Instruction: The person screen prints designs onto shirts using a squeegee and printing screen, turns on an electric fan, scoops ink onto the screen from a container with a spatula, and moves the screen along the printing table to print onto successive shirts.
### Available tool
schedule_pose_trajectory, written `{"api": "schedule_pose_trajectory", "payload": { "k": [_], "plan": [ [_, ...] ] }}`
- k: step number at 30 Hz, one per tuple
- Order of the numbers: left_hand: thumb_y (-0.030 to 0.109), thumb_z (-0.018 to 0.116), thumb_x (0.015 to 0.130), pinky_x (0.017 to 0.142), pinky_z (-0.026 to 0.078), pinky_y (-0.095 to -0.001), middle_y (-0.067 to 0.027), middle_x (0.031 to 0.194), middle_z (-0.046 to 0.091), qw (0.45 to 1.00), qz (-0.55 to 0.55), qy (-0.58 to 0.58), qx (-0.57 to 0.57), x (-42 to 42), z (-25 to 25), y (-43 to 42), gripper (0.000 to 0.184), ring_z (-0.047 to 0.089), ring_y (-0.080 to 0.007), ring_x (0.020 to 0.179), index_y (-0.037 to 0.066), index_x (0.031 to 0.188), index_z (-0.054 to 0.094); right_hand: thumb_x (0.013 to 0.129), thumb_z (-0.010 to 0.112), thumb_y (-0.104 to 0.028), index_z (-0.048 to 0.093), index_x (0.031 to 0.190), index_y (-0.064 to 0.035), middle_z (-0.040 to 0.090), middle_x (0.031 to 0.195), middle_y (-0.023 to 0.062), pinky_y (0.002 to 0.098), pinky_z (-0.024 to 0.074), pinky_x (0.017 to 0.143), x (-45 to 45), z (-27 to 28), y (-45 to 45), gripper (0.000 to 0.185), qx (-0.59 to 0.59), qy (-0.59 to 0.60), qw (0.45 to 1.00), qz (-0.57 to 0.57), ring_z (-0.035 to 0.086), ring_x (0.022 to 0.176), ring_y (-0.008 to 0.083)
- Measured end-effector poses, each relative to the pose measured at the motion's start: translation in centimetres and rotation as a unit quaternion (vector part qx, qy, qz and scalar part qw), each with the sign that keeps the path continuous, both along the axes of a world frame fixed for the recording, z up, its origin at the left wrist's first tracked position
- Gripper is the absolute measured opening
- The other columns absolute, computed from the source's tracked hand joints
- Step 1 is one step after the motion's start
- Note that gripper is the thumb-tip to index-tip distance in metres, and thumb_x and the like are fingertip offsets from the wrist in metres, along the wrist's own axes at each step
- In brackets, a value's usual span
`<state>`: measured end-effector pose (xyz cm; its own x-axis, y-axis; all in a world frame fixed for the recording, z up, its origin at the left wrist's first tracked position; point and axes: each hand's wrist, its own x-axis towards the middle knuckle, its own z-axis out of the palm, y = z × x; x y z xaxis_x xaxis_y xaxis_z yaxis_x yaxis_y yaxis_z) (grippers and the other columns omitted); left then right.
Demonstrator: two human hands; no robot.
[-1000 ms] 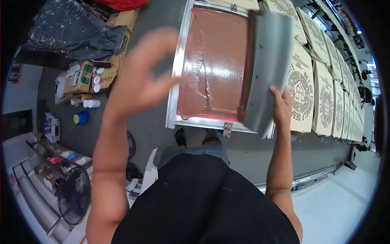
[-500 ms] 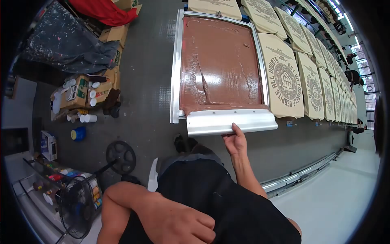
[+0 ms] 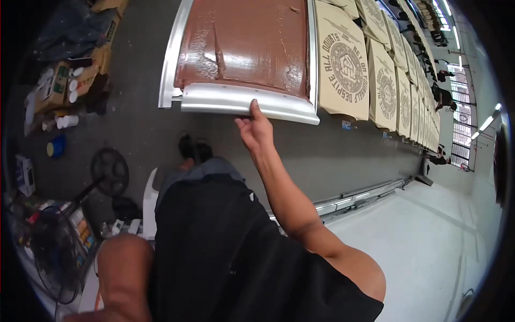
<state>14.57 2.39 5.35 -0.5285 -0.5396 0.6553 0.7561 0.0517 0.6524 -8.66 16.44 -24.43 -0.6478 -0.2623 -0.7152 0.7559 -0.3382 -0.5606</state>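
My right hand (image 3: pixel 257 129) grips a long silver metal squeegee (image 3: pixel 241 101) near its middle, thumb on top and fingers curled below. The squeegee lies across the near end of a metal-framed printing screen (image 3: pixel 314 64). Thick brown ink (image 3: pixel 247 43) coats the screen, with ridges and streaks in its surface. My left arm (image 3: pixel 124 268) hangs at the lower left, blurred, and its hand is beyond the bottom edge.
Beige printed shirts (image 3: pixel 343 64) lie in rows on boards to the right. A black fan (image 3: pixel 53 252) stands at the lower left, beside shelves of bottles. Farther up are cardboard boxes (image 3: pixel 51 88) with white tubs and a blue container (image 3: pixel 56 146). People are in the far background.
The view has shifted, so the screen and squeegee now sit higher and farther left. My left hand has dropped from in front of my body and out of view. My right hand keeps its grip.
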Motion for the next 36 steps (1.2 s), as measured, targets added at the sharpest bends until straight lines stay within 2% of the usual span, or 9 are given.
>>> {"api": "schedule_pose_trajectory", "payload": {
  "k": [2, 8, 15, 20, 22, 26, 28, 33, 36],
  "plan": [
    [0.011, 0.054, 0.091, 0.063, 0.047, -0.0301, -0.0043, 0.077, 0.053, 1.0, 0.015, 0.004, 0.009, 0.0, -0.3, 1.4, 0.008, 0.055, -0.0158, 0.069, 0.009, 0.086, 0.048, 0.097, 0.058, -0.04, 0.054, 0.119, -0.0012, 0.062, 0.109, 0.0184, 0.0498, 0.0565, 0.082, -0.2, 1.1, 0.6, 0.044, -0.019, -0.002, 0.997, 0.073, 0.064, 0.091, 0.0323],
    [0.018, 0.049, 0.094, 0.059, 0.045, -0.028, -0.0022, 0.074, 0.051, 0.997, 0.068, 0.018, 0.029, 0.9, 0.0, 2.9, 0.015, 0.053, -0.014, 0.069, 0.011, 0.081, 0.047, 0.095, 0.059, -0.046, 0.046, 0.126, 0.0012, 0.057, 0.121, 0.0258, 0.0468, 0.0561, 0.085, -0.2, 1.2, 3.0, 0.058, 0.02, -0.067, 0.976, 0.205, 0.063, 0.104, 0.0366],
    [0.021, 0.046, 0.096, 0.057, 0.044, -0.0291, -0.0033, 0.073, 0.051, 0.991, 0.121, -0.023, -0.057, 6.1, 0.9, 0.1, 0.02, 0.053, -0.0151, 0.069, 0.011, 0.078, 0.048, 0.093, 0.065, -0.024, 0.057, 0.093, -0.0055, 0.068, 0.085, 0.0116, 0.0345, 0.0539, 0.07, 4.8, 8.4, 0.5, 0.02, 0.077, 0.025, 0.894, 0.44, 0.066, 0.074, 0.0213],
    [0.006, 0.055, 0.088, 0.068, 0.053, -0.0455, -0.0187, 0.083, 0.065, 0.955, 0.161, -0.23, -0.096, 10.4, -1.6, -3.7, 0.009, 0.065, -0.0301, 0.072, 0.0, 0.093, 0.051, 0.076, 0.082, -0.02, 0.062, 0.08, 0.0006, 0.062, 0.07, 0.0097, 0.0301, 0.0468, 0.058, 8.4, 19.6, -8.6, 0.028, -0.203, 0.395, 0.664, 0.602, 0.061, 0.064, 0.0214],
    [0.004, 0.059, 0.085, 0.054, 0.053, -0.0466, -0.0218, 0.073, 0.061, 0.938, 0.313, -0.053, -0.136, 10.1, -3.2, -7.8, 0.014, 0.06, -0.0304, 0.057, -0.003, 0.092, 0.048, 0.079, 0.079, -0.039, 0.064, 0.077, -0.004, 0.062, 0.062, 0.0084, 0.0313, 0.0422, 0.048, 11.8, 22.2, -13.4, 0.038, -0.455, 0.493, 0.554, 0.494, 0.057, 0.053, 0.0208],
    [0.005, 0.06, 0.085, 0.044, 0.045, -0.0365, -0.0149, 0.068, 0.059, 0.946, 0.316, -0.056, -0.047, 12.8, 0.7, -14.8, 0.013, 0.053, -0.023, 0.047, -0.002, 0.091, 0.051, 0.079, 0.067, -0.008, 0.068, 0.098, -0.0125, 0.065, 0.077, 0.01, 0.0351, 0.0448, 0.054, 18.1, 29.5, -23.7, 0.019, -0.526, 0.565, 0.391, 0.501, 0.058, 0.057, 0.024],
    [0.009, 0.056, 0.09, 0.05, 0.049, -0.0413, -0.0124, 0.072, 0.058, 0.957, 0.271, -0.104, -0.01, 14.7, 2.3, -16.6, 0.012, 0.055, -0.0227, 0.05, 0.003, 0.095, 0.048, 0.08, 0.064, -0.002, 0.066, 0.088, -0.0118, 0.065, 0.076, 0.0054, 0.0337, 0.0424, 0.05, 21.3, 30.8, -27.3, 0.012, -0.539, 0.601, 0.393, 0.44, 0.055, 0.053, 0.0211],
    [0.012, 0.056, 0.09, 0.051, 0.049, -0.0417, -0.0124, 0.072, 0.059, 0.969, 0.233, -0.074, -0.037, 17.5, 2.2, -19.1, 0.013, 0.056, -0.0234, 0.051, 0.002, 0.095, 0.05, 0.084, 0.066, -0.008, 0.06, 0.082, -0.0108, 0.061, 0.073, 0.0041, 0.0361, 0.0443, 0.051, 33.5, 33.4, -29.8, 0.007, -0.135, 0.537, 0.83, 0.06, 0.051, 0.053, 0.0211],
    [0.014, 0.056, 0.091, 0.052, 0.049, -0.0419, -0.0123, 0.072, 0.06, 0.972, 0.224, -0.058, -0.039, 18.0, 2.4, -19.9, 0.014, 0.057, -0.0238, 0.052, 0.002, 0.095, 0.051, 0.085, 0.065, -0.007, 0.059, 0.083, -0.0099, 0.061, 0.074, 0.0046, 0.0362, 0.0445, 0.054, 31.2, 32.5, -28.9, 0.007, -0.21, 0.585, 0.77, 0.146, 0.051, 0.056, 0.021]
  ]
}}
